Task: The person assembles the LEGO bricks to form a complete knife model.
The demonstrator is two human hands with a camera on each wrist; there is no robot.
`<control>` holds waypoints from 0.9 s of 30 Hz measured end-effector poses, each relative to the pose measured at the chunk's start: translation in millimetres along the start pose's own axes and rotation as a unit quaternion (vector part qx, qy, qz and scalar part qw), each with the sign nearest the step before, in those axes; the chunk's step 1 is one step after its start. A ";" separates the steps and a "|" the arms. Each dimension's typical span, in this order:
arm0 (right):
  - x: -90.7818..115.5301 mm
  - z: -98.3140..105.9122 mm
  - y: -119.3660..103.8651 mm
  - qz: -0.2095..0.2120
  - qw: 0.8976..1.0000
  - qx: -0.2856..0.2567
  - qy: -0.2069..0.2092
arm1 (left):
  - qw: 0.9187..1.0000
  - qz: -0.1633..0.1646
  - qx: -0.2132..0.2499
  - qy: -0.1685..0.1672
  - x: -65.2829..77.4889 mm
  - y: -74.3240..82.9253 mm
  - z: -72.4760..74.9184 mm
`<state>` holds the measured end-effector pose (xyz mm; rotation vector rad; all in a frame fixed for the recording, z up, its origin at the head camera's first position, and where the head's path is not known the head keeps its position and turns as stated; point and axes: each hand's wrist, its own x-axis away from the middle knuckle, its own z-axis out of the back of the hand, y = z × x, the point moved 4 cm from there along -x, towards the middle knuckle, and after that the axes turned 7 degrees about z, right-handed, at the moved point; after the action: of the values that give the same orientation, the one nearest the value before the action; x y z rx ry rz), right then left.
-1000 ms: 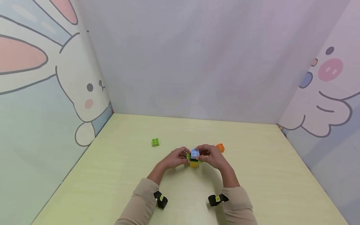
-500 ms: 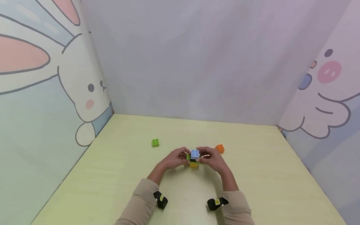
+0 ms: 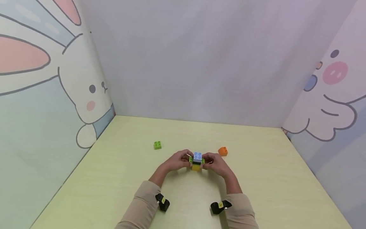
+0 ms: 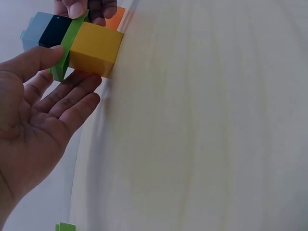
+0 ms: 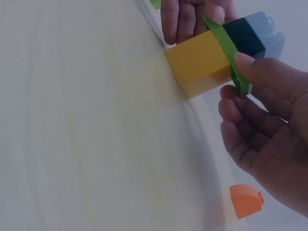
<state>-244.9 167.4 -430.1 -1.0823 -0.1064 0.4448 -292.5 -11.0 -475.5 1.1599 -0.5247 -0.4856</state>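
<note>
A small stack of toy building bricks stands upright between the hands in the head view. From the top it has a light blue brick [image 3: 197, 156], a black brick [image 4: 55, 31], a thin green plate [image 5: 223, 39] wider than the rest, and a yellow brick [image 5: 199, 62]. My left hand [image 3: 178, 161] pinches the plate's left end, thumb on the near side. At the other end, my right hand [image 3: 218, 163] pinches the same plate. Whether the yellow brick touches the table is hard to tell.
A loose green brick [image 3: 157, 145] lies on the table [image 3: 128, 165] behind and left of the stack. An orange brick [image 3: 223, 151] with a curved side lies just beyond the right hand. A pale curtain [image 3: 194, 63] rises behind the table, with printed cartoon walls on both sides.
My right hand's fingers have slid away from the blue and black bricks to the plate's right end, whose studs now show. The left hand keeps its grip.
</note>
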 end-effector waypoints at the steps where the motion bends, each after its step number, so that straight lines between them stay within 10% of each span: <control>1: 0.6 -0.2 -1.3 -0.002 1.000 0.004 -0.001 | 1.000 -0.002 0.000 0.000 0.1 0.2 -0.1; 12: -10.1 -1.2 31.2 0.000 0.999 0.040 0.003 | 0.996 -0.018 -0.082 0.028 4.2 8.0 9.6; 27: -11.7 -2.1 32.4 0.005 0.998 0.059 0.008 | 0.986 -0.035 -0.113 0.118 23.3 8.6 63.5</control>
<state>-264.6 173.6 -457.8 -0.9704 -0.0592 0.4457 -312.8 -68.4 -444.7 1.0031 -0.2181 -0.4477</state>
